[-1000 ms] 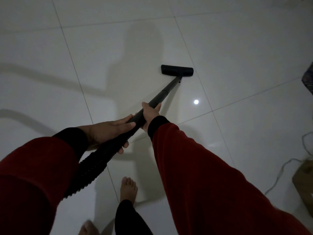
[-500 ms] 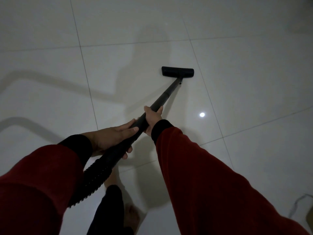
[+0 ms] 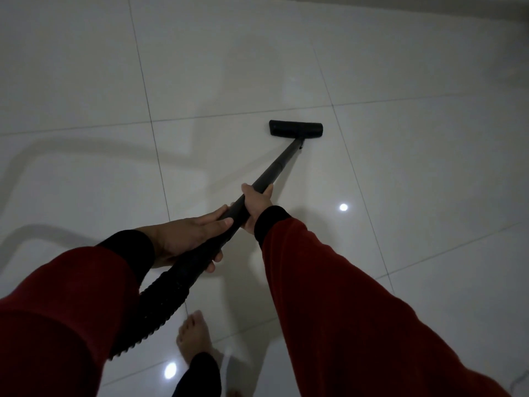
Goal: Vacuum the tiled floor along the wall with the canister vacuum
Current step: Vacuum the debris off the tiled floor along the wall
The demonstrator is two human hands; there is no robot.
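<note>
Both my hands clamped on wand (image 3: 274, 170): right hand (image 3: 256, 207) farther along, left hand (image 3: 189, 239) nearer, by ribbed hose (image 3: 160, 305). Wand ran far-right from my fingers to floor head (image 3: 296, 128), flat on tile (image 3: 400, 167), crosswise. Right hand nearer head. Wall edge far right.

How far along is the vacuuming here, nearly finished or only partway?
Hard to tell what is already clean: the glossy floor tiles show no visible dirt or tracks. In hand: the left hand and right hand both grip the wand, with the floor head flat on a tile. Left: the tiles between the head and the wall base at top right.
</note>
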